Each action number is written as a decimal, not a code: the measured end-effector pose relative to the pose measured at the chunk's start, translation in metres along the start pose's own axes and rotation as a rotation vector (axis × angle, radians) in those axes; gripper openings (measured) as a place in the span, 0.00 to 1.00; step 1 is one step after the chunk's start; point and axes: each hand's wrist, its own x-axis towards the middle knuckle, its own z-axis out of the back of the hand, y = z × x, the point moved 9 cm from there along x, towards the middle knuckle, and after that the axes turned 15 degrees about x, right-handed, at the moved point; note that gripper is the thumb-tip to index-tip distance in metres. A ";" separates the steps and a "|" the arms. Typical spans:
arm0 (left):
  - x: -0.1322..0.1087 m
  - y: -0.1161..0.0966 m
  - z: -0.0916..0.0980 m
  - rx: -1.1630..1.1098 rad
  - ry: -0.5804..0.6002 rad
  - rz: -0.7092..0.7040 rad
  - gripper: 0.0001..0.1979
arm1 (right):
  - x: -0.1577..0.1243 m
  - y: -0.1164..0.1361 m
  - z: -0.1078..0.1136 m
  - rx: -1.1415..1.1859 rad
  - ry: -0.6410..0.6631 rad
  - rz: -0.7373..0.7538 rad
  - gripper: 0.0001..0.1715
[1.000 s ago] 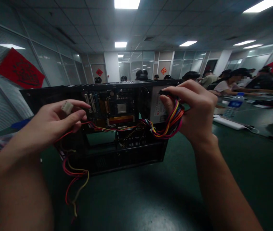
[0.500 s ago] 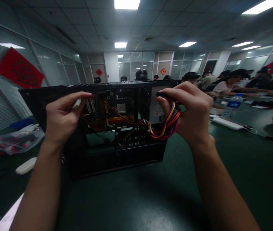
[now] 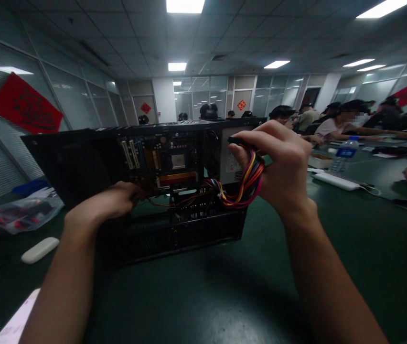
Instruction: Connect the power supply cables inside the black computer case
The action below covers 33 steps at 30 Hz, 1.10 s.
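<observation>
The computer case (image 3: 81, 157) in front of you is a black metal box standing on the dark green table (image 3: 225, 296), with its open side turned toward you. Inside it you can see the motherboard (image 3: 160, 162) with its coloured slots and, at the right end, the grey power supply (image 3: 230, 160). The case's long axis runs left to right across your view, and its top edge is roughly level.

Your right hand (image 3: 278, 162) is closed around the cable bundle (image 3: 246, 184), a thick sheaf of red, yellow, orange and black wires. The bundle loops from the lower middle of the case up into your grip, just in front of the power supply. Thumb and fingertips pinch the black connector (image 3: 237, 141) at the top, which points left toward the case interior.

Your left hand (image 3: 106, 203) reaches into the lower left part of the case, knuckles toward you. Its fingers are lost in the dark there, so I cannot tell whether they hold anything.

The table in front of the case is bare up to its near edge. To your left lie a white oblong object (image 3: 40, 249) and a clear plastic bag (image 3: 17, 217), both well apart from the case. To your right sit a white strip (image 3: 336, 181) and a water bottle (image 3: 341, 160), with other people beyond them.
</observation>
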 end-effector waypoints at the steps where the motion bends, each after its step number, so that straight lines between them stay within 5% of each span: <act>1: 0.002 -0.003 -0.009 0.027 0.073 -0.005 0.30 | 0.000 0.000 0.000 0.001 0.001 0.000 0.08; 3: 0.001 -0.011 -0.024 0.072 0.196 -0.031 0.29 | -0.001 0.001 0.000 0.001 0.003 0.000 0.08; 6: -0.006 -0.032 -0.023 0.098 0.208 -0.095 0.27 | -0.001 0.001 -0.001 0.000 0.009 0.003 0.08; 13: -0.013 -0.133 0.008 -0.233 -0.062 -0.508 0.18 | 0.000 0.004 -0.002 -0.021 0.005 0.037 0.08; 16: 0.001 -0.170 -0.015 -0.331 0.009 -0.539 0.17 | -0.002 0.007 -0.005 -0.029 -0.003 0.057 0.08; 21: 0.029 -0.201 -0.042 -0.518 -0.042 -0.519 0.21 | -0.003 0.010 -0.009 -0.057 0.017 0.056 0.09; 26: 0.036 -0.193 -0.034 -0.670 -0.009 -0.537 0.17 | -0.002 0.009 -0.007 -0.072 0.014 0.049 0.09; 33: -0.009 -0.113 0.040 -0.751 -0.050 -0.340 0.21 | -0.001 0.005 -0.002 -0.079 0.008 0.022 0.09</act>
